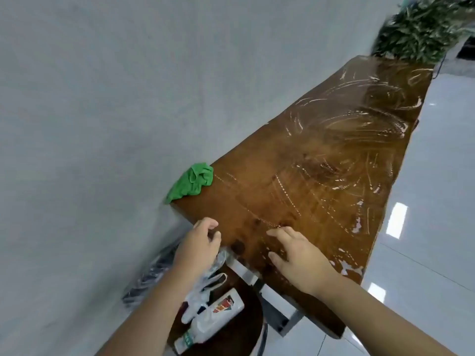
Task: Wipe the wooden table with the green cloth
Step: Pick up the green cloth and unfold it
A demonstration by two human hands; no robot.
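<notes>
The long wooden table (321,163) runs away from me along the grey wall, its top streaked with wet swirls and white smears. The green cloth (191,183) lies crumpled on the table's near left corner against the wall, untouched. My left hand (199,250) hovers at the table's near edge, a little below the cloth, fingers curled and holding nothing. My right hand (298,258) is spread palm-down over the table's near end, fingers apart, empty.
Below the table's near end stands a dark round stool (231,330) with a white bottle (210,319) and a crumpled clear plastic bag (205,283) on it. A leafy plant (424,34) stands at the table's far end. Glossy white floor tiles (424,227) lie to the right.
</notes>
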